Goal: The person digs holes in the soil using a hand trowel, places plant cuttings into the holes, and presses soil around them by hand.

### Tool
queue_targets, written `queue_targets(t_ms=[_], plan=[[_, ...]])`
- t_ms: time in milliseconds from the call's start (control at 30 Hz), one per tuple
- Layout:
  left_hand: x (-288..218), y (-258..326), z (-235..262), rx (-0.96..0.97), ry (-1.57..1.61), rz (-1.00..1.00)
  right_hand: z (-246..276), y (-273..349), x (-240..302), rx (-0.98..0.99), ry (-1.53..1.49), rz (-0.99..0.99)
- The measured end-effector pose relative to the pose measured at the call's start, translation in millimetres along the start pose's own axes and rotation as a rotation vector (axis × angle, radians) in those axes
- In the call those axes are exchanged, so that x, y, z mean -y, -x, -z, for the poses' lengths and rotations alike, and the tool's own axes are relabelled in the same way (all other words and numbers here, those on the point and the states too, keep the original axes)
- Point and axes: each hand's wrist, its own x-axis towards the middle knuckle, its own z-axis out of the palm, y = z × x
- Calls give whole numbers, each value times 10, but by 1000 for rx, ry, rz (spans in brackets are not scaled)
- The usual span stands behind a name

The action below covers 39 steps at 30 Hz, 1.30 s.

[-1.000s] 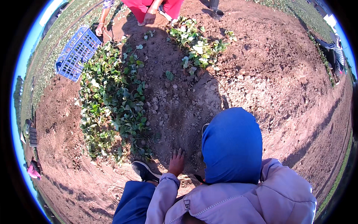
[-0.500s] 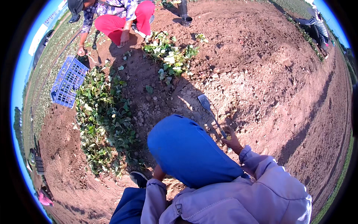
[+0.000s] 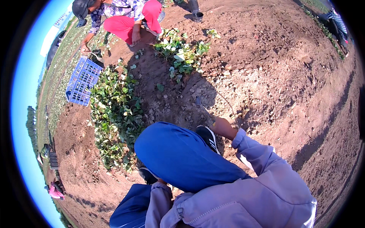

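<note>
My right hand (image 3: pixel 222 127), just beyond my right shoe, is closed around the handle of a hand trowel (image 3: pixel 205 111). The trowel's narrow shaft slants up and left to a flat blade, seen nearly edge-on, at the shaded soil (image 3: pixel 186 95). Only a sliver of my left hand (image 3: pixel 162 181) shows between the sleeve cuff and my bent knee, so its fingers are hidden. Left of my knee grows a strip of leafy green plants (image 3: pixel 114 121); a smaller clump (image 3: pixel 184 53) stands farther off.
A co-worker (image 3: pixel 121 22) in red trousers crouches at the far left, one hand near a blue plastic crate (image 3: pixel 84 81). A dark container (image 3: pixel 197 16) stands behind. Other people (image 3: pixel 336 26) work at the field's right and left edges. My black shoe (image 3: pixel 208 136) is beside my knee.
My right hand has moved left with the trowel, turning its blade from broadside to nearly edge-on. My right shoe now shows beside the knee. The surroundings have shifted slightly rightward in view.
</note>
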Motion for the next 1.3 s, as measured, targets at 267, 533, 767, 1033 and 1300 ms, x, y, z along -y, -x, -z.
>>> queue_targets(t_ms=[267,533,767,1033,1300], plan=[[-325,-150,219,-66,165,-99,-248,-618,-99,82,215,173],[-213,-290,-258,19,43,-51,185,-340,-735,238,492,433],[-347,-539,-182,-149,80,97,100,-301,-233,417,457,350],[-382,-1181,-73,-368,100,-151,996,-650,11,573,381,85],[-799,-2198,568,-491,-184,-265,-138,-1283,-36,443,306,401]])
